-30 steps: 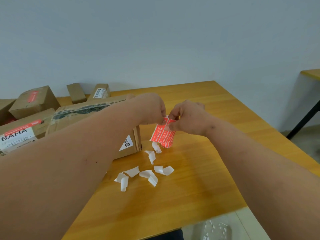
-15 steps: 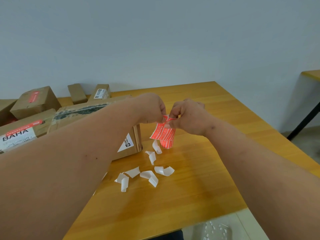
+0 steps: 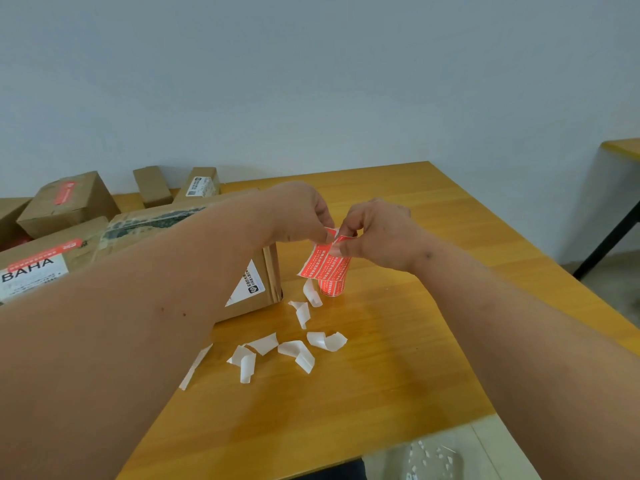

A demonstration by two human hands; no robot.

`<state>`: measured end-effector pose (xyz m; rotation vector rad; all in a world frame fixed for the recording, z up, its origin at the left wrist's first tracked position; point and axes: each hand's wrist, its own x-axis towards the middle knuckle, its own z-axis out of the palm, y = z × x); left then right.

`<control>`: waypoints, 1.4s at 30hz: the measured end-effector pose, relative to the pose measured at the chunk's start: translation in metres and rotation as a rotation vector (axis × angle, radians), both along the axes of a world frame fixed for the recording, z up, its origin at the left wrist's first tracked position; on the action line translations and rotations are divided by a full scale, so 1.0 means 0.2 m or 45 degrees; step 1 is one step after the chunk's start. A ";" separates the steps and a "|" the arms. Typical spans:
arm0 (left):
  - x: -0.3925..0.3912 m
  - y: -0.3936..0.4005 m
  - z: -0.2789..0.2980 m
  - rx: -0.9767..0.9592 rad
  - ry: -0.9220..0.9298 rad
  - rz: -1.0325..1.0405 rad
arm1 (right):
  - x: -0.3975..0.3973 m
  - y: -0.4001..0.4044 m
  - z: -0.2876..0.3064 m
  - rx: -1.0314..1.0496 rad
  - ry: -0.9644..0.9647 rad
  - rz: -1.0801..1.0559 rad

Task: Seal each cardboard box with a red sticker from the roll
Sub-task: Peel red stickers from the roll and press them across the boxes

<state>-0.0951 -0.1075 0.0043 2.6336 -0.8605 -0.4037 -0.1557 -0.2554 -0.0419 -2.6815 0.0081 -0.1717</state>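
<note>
My left hand (image 3: 304,213) and my right hand (image 3: 374,233) meet above the wooden table (image 3: 415,341), both pinching the top edge of a red sticker strip (image 3: 323,263) that hangs down. Below the strip stands the red sticker roll (image 3: 332,285) on the table. A large cardboard box (image 3: 256,282) with a white triangular label lies just left of the roll, mostly hidden by my left forearm. Further left are a box marked BAHA (image 3: 34,268) with a red sticker on top and a smaller box (image 3: 69,202) also bearing a red sticker.
Several curled white backing scraps (image 3: 294,348) lie on the table in front of the roll. Two small boxes (image 3: 180,185) stand at the back against the wall. A second table (image 3: 620,147) with a black leg is at the far right.
Both hands stay at the sticker strip; the pinched top corner has been peeled a little further apart. The view has shifted slightly.
</note>
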 end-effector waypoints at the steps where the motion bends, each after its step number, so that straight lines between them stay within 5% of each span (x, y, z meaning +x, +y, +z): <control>1: 0.00 0.00 0.00 0.028 0.001 -0.010 | 0.00 0.00 0.00 0.011 0.005 0.000; 6: -0.02 -0.02 0.01 0.276 -0.133 -0.074 | -0.01 0.01 0.01 0.059 0.023 -0.008; 17: 0.01 -0.03 -0.03 0.363 -0.215 -0.092 | 0.02 0.02 0.00 -0.155 0.067 0.000; 35: -0.01 -0.01 0.00 0.183 -0.150 -0.059 | 0.03 0.02 -0.01 -0.098 0.039 -0.028; 42: -0.02 -0.03 -0.01 0.473 -0.338 -0.046 | 0.03 0.03 0.01 -0.121 0.040 -0.002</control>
